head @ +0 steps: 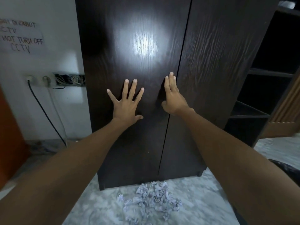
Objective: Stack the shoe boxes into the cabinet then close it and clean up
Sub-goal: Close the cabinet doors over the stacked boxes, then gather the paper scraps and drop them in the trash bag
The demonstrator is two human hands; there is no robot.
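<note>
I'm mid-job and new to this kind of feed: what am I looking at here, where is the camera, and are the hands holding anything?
There is one picture, taken by a wide-angle camera worn on the person's head, looking forward and down. No machine is involved; the two bare arms reaching in from the bottom belong to the wearer.

The left hand lies flat with fingers spread on the left door of a dark wooden cabinet. The right hand rests edge-on by the seam where it meets the right door. Neither hand holds anything. Both doors look closed, so no shoe boxes can be seen.

On the pale floor just in front of the cabinet lies a heap of shredded paper, likely the clean-up left to do. To the right stands open dark shelving; on the left wall are sockets with cables and a handwritten sign.
</note>
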